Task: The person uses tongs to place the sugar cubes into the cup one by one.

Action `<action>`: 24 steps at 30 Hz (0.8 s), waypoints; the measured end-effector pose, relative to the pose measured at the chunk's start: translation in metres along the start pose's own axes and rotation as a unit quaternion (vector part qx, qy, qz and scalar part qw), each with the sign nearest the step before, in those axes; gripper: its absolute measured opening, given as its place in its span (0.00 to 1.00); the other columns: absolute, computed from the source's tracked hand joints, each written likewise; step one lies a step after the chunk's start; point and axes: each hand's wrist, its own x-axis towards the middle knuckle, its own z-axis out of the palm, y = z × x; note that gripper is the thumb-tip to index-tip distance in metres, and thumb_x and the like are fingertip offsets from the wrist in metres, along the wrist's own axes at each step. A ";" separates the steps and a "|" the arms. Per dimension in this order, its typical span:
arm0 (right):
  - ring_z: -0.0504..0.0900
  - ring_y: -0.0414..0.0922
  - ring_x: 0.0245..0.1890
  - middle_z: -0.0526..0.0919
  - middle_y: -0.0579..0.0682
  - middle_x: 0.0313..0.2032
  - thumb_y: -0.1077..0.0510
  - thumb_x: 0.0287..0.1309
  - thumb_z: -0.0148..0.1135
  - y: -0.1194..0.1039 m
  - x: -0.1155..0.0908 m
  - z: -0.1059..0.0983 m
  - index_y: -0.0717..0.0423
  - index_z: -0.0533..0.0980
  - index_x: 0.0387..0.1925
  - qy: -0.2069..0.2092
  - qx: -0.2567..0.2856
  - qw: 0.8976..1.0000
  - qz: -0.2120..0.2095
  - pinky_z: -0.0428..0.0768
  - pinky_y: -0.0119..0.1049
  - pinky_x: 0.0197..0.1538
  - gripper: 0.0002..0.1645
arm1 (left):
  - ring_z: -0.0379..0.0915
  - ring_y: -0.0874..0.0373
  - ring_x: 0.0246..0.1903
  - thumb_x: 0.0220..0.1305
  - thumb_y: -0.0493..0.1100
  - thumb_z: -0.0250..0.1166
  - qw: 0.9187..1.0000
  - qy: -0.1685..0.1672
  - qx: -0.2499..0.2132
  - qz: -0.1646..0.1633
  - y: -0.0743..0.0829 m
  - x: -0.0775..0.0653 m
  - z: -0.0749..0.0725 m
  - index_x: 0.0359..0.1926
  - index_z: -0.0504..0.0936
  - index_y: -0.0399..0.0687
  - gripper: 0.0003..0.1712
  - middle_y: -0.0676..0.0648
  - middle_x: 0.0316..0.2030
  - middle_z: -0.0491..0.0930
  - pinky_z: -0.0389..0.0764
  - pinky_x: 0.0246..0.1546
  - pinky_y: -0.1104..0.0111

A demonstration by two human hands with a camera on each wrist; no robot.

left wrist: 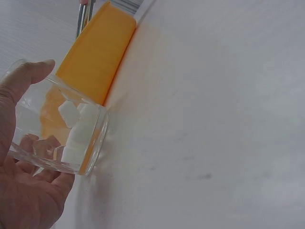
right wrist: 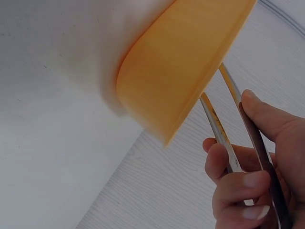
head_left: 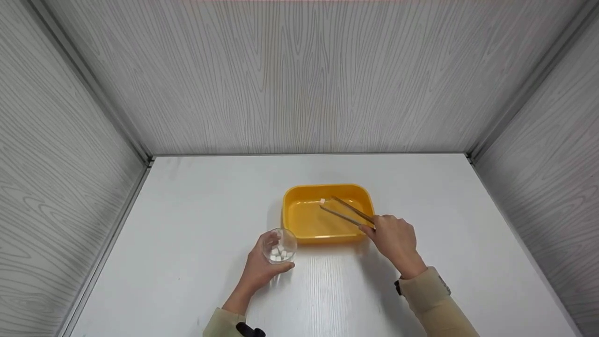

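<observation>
In the head view my left hand (head_left: 263, 265) grips a clear glass cup (head_left: 289, 238) with several white cubes (head_left: 276, 254) inside, beside the near left corner of a yellow tray (head_left: 306, 239). The left wrist view shows the thumb and fingers around the cup's side. My right hand (head_left: 395, 238) holds metal tongs (head_left: 344, 216) over the tray's right side, thumb on one arm and fingers on the other. Their arms are spread, with the tips reaching down into the tray. Close by the tips, near the tray's far wall, lies one white cube (head_left: 322, 201).
The tray and cup are on a white tabletop (head_left: 206, 201). A grey wood-grain panel (head_left: 299, 84) rises behind it, with similar side panels at left (head_left: 56, 154) and right (head_left: 547, 140).
</observation>
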 end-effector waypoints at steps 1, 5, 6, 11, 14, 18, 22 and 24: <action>0.63 0.43 0.08 0.69 0.49 0.13 0.43 0.53 0.72 0.000 0.001 0.001 0.60 0.78 0.22 0.006 -0.003 1.000 -0.003 0.65 0.35 0.10 0.24 | 0.66 0.47 0.64 0.38 0.48 0.83 1.000 0.000 0.000 -0.004 0.000 0.000 0.000 0.67 0.64 0.48 0.55 0.46 0.61 0.73 0.64 0.67 0.53; 0.64 0.44 0.09 0.70 0.50 0.13 0.43 0.52 0.73 -0.001 0.004 0.002 0.60 0.77 0.22 0.013 -0.011 1.000 -0.005 0.67 0.37 0.10 0.25 | 0.66 0.47 0.64 0.37 0.47 0.83 1.000 0.000 -0.005 -0.009 0.001 0.000 0.000 0.67 0.65 0.49 0.55 0.47 0.61 0.73 0.63 0.67 0.52; 0.64 0.44 0.09 0.70 0.50 0.13 0.43 0.52 0.72 -0.001 0.005 0.002 0.60 0.77 0.23 0.009 -0.011 1.000 -0.003 0.67 0.37 0.10 0.25 | 0.66 0.47 0.64 0.37 0.47 0.83 1.000 0.000 -0.004 -0.011 0.001 0.000 0.000 0.67 0.65 0.49 0.55 0.47 0.61 0.73 0.62 0.67 0.52; 0.64 0.45 0.11 0.68 0.49 0.14 0.42 0.53 0.71 -0.003 0.009 0.004 0.59 0.76 0.22 -0.015 -0.014 1.000 0.009 0.66 0.37 0.12 0.25 | 0.66 0.47 0.64 0.37 0.47 0.83 1.000 0.002 -0.003 -0.009 0.000 0.000 0.000 0.66 0.65 0.49 0.54 0.47 0.61 0.73 0.63 0.67 0.52; 0.64 0.45 0.12 0.68 0.49 0.14 0.42 0.54 0.71 -0.003 0.012 0.005 0.58 0.76 0.21 -0.023 -0.016 0.999 0.015 0.66 0.37 0.13 0.25 | 0.66 0.48 0.63 0.37 0.47 0.83 1.000 0.002 -0.004 -0.008 -0.001 0.000 0.000 0.66 0.66 0.49 0.54 0.47 0.61 0.74 0.63 0.67 0.52; 0.64 0.45 0.12 0.68 0.49 0.13 0.42 0.54 0.71 -0.004 0.015 0.008 0.58 0.77 0.21 -0.031 -0.025 0.999 0.015 0.67 0.39 0.13 0.25 | 0.66 0.48 0.63 0.37 0.48 0.83 1.000 0.001 -0.005 -0.006 -0.001 0.000 0.000 0.66 0.65 0.49 0.54 0.47 0.61 0.73 0.63 0.67 0.52; 0.67 0.46 0.12 0.70 0.50 0.14 0.41 0.54 0.70 -0.006 0.020 0.010 0.60 0.79 0.23 -0.046 -0.040 0.998 0.014 0.71 0.42 0.13 0.25 | 0.66 0.47 0.63 0.37 0.48 0.83 1.000 0.001 -0.008 -0.005 -0.001 0.000 0.000 0.66 0.65 0.48 0.54 0.46 0.61 0.73 0.64 0.66 0.53; 0.68 0.47 0.12 0.72 0.51 0.15 0.41 0.54 0.70 -0.007 0.022 0.011 0.61 0.79 0.24 -0.054 -0.044 0.997 0.016 0.72 0.42 0.14 0.25 | 0.66 0.47 0.63 0.37 0.48 0.83 1.000 0.000 -0.009 -0.006 -0.001 0.000 0.000 0.66 0.66 0.48 0.54 0.46 0.61 0.73 0.64 0.66 0.53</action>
